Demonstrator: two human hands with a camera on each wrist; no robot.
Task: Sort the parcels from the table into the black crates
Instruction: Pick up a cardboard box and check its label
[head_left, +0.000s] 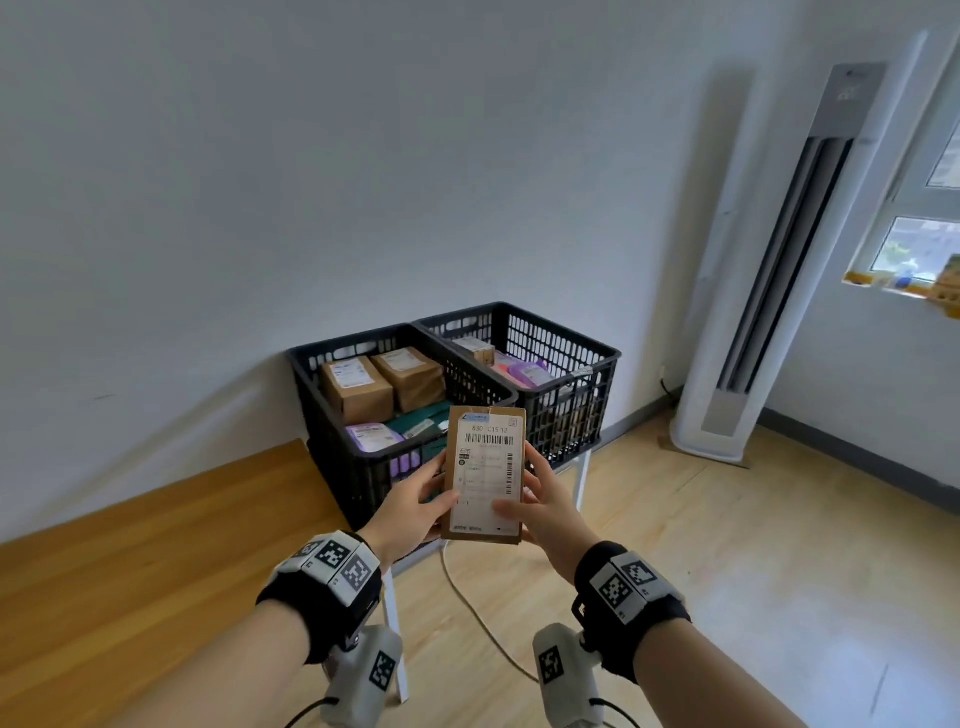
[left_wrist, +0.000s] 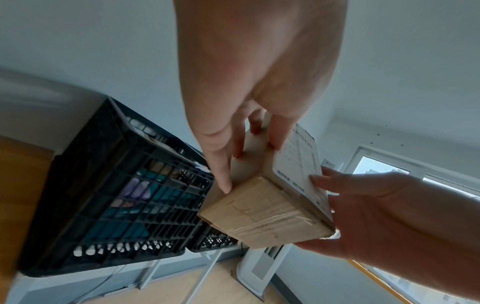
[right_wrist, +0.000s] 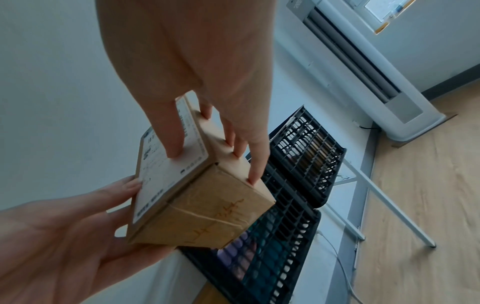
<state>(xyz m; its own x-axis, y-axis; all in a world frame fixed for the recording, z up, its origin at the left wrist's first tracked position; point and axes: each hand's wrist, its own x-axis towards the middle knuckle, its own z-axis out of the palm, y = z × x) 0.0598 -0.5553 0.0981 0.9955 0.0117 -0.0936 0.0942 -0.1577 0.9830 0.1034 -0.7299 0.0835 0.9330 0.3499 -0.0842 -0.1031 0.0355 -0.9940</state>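
Note:
A brown cardboard parcel (head_left: 485, 474) with a white shipping label faces up at me, held in the air in front of two black crates. My left hand (head_left: 415, 506) grips its left side, thumb on the label and fingers under the side. My right hand (head_left: 545, 499) grips the right side the same way. The left crate (head_left: 332, 457) holds brown boxes and purple and green bags. The right crate (head_left: 566, 395) holds pink and purple bags and a small box. In the wrist views the parcel (left_wrist: 262, 209) (right_wrist: 202, 205) shows a taped end, both hands around it.
The crates stand side by side on a white-legged stand (head_left: 582, 478) against the wall. A tall white air conditioner (head_left: 769, 291) stands to the right, near a window (head_left: 919, 244). A cable (head_left: 478, 618) runs across the wooden floor. A wooden tabletop (head_left: 130, 561) lies at the left.

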